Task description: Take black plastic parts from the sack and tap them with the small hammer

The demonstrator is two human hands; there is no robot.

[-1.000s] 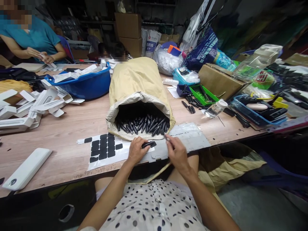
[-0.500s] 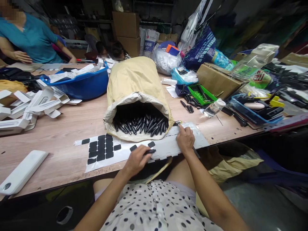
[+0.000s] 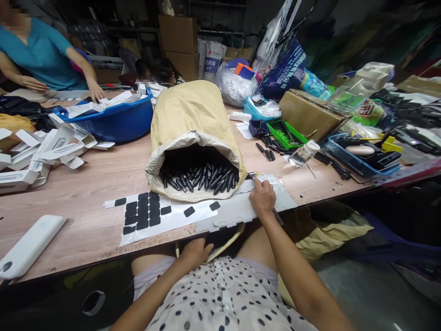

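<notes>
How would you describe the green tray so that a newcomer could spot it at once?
Find the big tan sack on the table, then look just to its right. The tray is shallow and bright green, unlike the smaller dark blue box beside it.

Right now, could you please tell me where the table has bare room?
Bare tabletop shows between the white boxes and the tan sack, and between the white device and the sticker sheet. Around the green tray it is crowded.

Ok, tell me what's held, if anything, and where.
Unclear: the right hand hides any grip on the stick at its fingertips; the left hand shows nothing held.
</notes>
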